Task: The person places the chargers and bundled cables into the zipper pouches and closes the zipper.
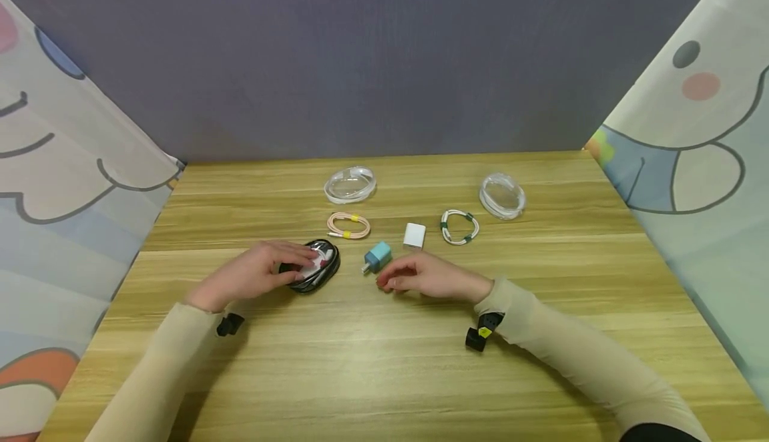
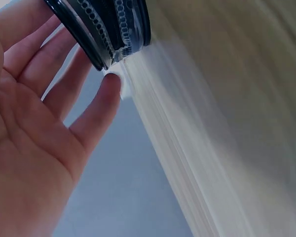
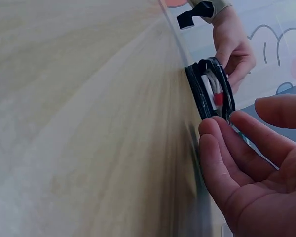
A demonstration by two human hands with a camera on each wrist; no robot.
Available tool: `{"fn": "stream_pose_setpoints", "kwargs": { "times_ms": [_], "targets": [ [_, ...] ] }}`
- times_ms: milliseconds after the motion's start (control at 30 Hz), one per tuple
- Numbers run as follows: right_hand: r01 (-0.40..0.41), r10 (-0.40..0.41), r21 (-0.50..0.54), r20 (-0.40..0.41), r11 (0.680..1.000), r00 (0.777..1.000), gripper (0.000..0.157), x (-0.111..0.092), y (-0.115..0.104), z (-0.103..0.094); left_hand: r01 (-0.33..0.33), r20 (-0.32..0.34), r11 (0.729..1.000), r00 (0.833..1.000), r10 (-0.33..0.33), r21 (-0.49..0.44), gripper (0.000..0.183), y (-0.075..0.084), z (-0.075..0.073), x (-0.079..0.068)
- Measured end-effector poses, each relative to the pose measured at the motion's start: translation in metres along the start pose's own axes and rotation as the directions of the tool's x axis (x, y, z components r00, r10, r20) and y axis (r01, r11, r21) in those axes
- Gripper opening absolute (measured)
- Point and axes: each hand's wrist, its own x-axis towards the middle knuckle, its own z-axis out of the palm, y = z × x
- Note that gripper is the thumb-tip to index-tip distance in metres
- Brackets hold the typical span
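Observation:
A black round zip case [image 1: 314, 268] lies open on the wooden table [image 1: 384, 375], with something white and red inside it. My left hand [image 1: 287, 263] rests on its top with fairly straight fingers. In the left wrist view the fingertips [image 2: 111, 86] touch the edge of the case [image 2: 108, 29]. My right hand [image 1: 401, 279] hovers low with loosely curled fingers and holds nothing. It is just in front of a blue charger plug [image 1: 377, 256]. The right wrist view shows the right hand [image 3: 251, 168], the case [image 3: 209, 91] and the left hand [image 3: 234, 47] beyond it.
Behind the hands lie a white charger [image 1: 414, 235], a coiled pink cable [image 1: 348, 226] and a coiled white-and-green cable [image 1: 459, 227]. Two clear round cases [image 1: 350, 184] [image 1: 502, 195] sit further back. Patterned curtains flank the table and a grey wall closes the back.

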Motion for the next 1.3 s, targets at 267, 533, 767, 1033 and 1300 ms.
{"fn": "stream_pose_setpoints", "kwargs": {
  "times_ms": [267,533,767,1033,1300],
  "targets": [
    [0.016,-0.017,-0.056,-0.026,0.998,1.0,0.032,0.004,0.006,-0.001,-0.058,0.078,0.995,0.995,0.064,-0.077,0.032,0.016,0.01,0.005],
    [0.009,-0.014,-0.062,-0.08,0.998,0.997,0.036,0.005,0.006,-0.001,-0.128,0.127,0.98,0.981,0.148,-0.154,0.031,0.03,0.024,0.018],
    [-0.006,-0.012,-0.144,-0.124,0.99,0.992,0.035,0.004,0.007,-0.002,-0.147,0.178,0.975,0.968,0.177,-0.167,0.032,0.039,0.036,0.035],
    [0.007,-0.039,-0.238,-0.13,0.971,0.991,0.039,0.002,0.009,-0.006,-0.236,0.209,0.955,0.939,0.272,-0.182,0.032,0.054,0.046,0.057],
    [-0.028,-0.034,-0.349,-0.168,0.937,0.985,0.031,0.0,0.012,-0.01,-0.27,0.228,0.947,0.924,0.306,-0.177,0.037,0.056,0.048,0.068]
  ]
}}
